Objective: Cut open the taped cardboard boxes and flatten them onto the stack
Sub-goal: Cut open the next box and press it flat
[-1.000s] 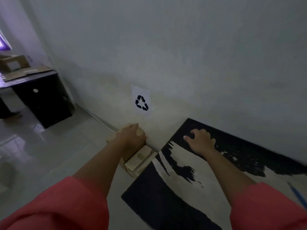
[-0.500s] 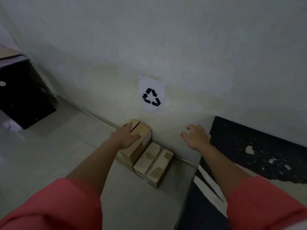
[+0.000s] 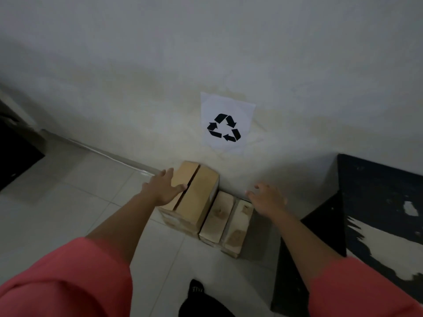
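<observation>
Three cardboard boxes stand on the floor against the wall below a recycling sign [image 3: 226,124]. The large box [image 3: 196,195] is on the left, with a dark seam down its top. Two narrow boxes sit to its right: the middle box [image 3: 217,216] and the right box [image 3: 238,225]. My left hand [image 3: 163,188] rests flat on the large box's top left, fingers spread. My right hand [image 3: 267,197] hovers with relaxed fingers just above and to the right of the right narrow box, holding nothing.
A black and white board [image 3: 357,225] stands close on the right, beside the boxes. A black cabinet [image 3: 16,159] is at the far left. Pale floor tiles [image 3: 68,202] lie to the left and in front. A dark foot [image 3: 196,294] shows at the bottom.
The view has swung from the black board toward the boxes. My right hand left the board and now hovers by the narrow boxes. My left hand stays on the large box.
</observation>
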A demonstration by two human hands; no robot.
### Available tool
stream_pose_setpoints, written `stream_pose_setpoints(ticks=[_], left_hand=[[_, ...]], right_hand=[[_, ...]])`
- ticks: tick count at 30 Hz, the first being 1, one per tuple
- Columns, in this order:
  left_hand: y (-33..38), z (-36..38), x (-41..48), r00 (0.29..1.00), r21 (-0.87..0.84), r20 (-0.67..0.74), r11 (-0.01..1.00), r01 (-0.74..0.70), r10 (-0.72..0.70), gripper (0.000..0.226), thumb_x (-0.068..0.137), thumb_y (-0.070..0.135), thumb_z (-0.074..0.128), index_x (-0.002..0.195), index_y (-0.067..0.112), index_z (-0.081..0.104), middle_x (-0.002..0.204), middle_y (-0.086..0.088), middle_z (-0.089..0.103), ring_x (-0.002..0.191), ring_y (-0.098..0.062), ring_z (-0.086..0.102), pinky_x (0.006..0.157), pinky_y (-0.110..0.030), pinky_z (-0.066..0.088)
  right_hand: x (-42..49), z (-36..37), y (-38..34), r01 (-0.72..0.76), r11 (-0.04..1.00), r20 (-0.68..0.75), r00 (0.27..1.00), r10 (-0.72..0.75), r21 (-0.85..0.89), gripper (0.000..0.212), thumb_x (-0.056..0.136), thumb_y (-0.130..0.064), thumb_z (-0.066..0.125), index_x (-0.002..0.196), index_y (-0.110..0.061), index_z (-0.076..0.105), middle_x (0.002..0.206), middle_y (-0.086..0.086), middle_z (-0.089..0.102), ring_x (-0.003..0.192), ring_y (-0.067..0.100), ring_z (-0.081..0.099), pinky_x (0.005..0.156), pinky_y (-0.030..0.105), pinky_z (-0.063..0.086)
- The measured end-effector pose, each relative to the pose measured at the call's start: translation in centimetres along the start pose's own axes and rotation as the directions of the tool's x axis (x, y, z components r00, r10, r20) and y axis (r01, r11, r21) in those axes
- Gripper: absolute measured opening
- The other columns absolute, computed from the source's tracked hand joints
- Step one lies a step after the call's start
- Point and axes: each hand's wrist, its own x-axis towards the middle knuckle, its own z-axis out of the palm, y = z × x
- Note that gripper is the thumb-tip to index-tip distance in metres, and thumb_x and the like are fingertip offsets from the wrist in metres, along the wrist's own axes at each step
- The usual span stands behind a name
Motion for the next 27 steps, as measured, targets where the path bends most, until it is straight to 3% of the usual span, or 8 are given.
stream_pose_setpoints(ticks=[10, 15, 18, 20, 23, 27], left_hand=[[-6.5, 3.0, 13.7, 0.989, -0.036, 0.105, 0.994, 0.104, -0.1, 0.094, 0.086, 0.069, 0.046, 0.155, 0.024, 0.002, 0.163, -0.008, -0.003, 0.148, -0.032, 0.008, 0.114, -0.056, 0.015], [-8.4, 6.8, 20.5, 0.984, -0.06, 0.144, 0.992, 0.11, -0.101, 0.098, 0.084, 0.07, 0.049, 0.155, 0.023, 0.001, 0.162, -0.008, -0.001, 0.148, -0.032, 0.009, 0.113, -0.057, 0.016], [-9.5, 10.2, 25.0, 0.983, -0.061, 0.163, 0.993, 0.102, -0.091, 0.102, 0.081, 0.072, 0.051, 0.155, 0.023, 0.0, 0.162, -0.008, -0.002, 0.148, -0.032, 0.008, 0.113, -0.058, 0.016], [-10.5, 12.7, 28.0, 0.983, -0.077, 0.163, 0.992, 0.104, -0.091, 0.104, 0.08, 0.073, 0.051, 0.155, 0.023, 0.0, 0.162, -0.009, -0.002, 0.148, -0.033, 0.007, 0.112, -0.059, 0.016], [-12.3, 16.9, 32.3, 0.985, -0.106, 0.134, 0.987, 0.122, -0.107, 0.109, 0.076, 0.076, 0.052, 0.155, 0.023, 0.0, 0.162, -0.01, 0.0, 0.147, -0.034, 0.008, 0.112, -0.06, 0.018], [-14.5, 21.8, 36.6, 0.975, -0.203, 0.134, 0.958, 0.202, -0.177, 0.133, 0.05, 0.088, 0.052, 0.154, 0.024, -0.001, 0.161, -0.013, 0.002, 0.146, -0.037, 0.011, 0.11, -0.066, 0.02]], right_hand=[[11.2, 8.8, -5.3, -0.14, 0.989, 0.141, 0.981, 0.131, 0.055, 0.074, 0.084, -0.067, 0.046, 0.138, -0.018, 0.043, 0.144, 0.011, 0.041, 0.131, 0.033, 0.037, 0.106, 0.048, 0.034], [16.0, 12.6, -5.6, -0.172, 0.984, 0.173, 0.971, 0.163, 0.039, 0.069, 0.089, -0.058, 0.051, 0.143, -0.017, 0.038, 0.147, 0.01, 0.034, 0.135, 0.028, 0.034, 0.106, 0.037, 0.028], [19.9, 16.5, -5.1, -0.198, 0.968, 0.183, 0.968, 0.169, 0.153, 0.073, 0.086, -0.059, 0.055, 0.141, -0.015, 0.039, 0.14, 0.009, 0.042, 0.131, 0.029, 0.039, 0.101, 0.038, 0.034], [22.3, 19.8, -4.6, -0.241, 0.939, 0.21, 0.959, 0.191, 0.245, 0.077, 0.083, -0.062, 0.057, 0.141, -0.014, 0.038, 0.131, 0.005, 0.045, 0.129, 0.03, 0.042, 0.097, 0.038, 0.039], [25.7, 25.3, -3.5, -0.349, 0.871, 0.248, 0.929, 0.273, 0.345, 0.094, 0.073, -0.071, 0.06, 0.144, -0.018, 0.033, 0.147, 0.006, 0.038, 0.132, 0.028, 0.04, 0.106, 0.047, 0.036], [29.2, 32.2, -1.9, -0.498, 0.729, 0.38, 0.859, 0.342, 0.47, 0.106, 0.071, -0.074, 0.059, 0.151, -0.016, 0.021, 0.155, 0.004, 0.025, 0.139, 0.027, 0.032, 0.109, 0.043, 0.032]])
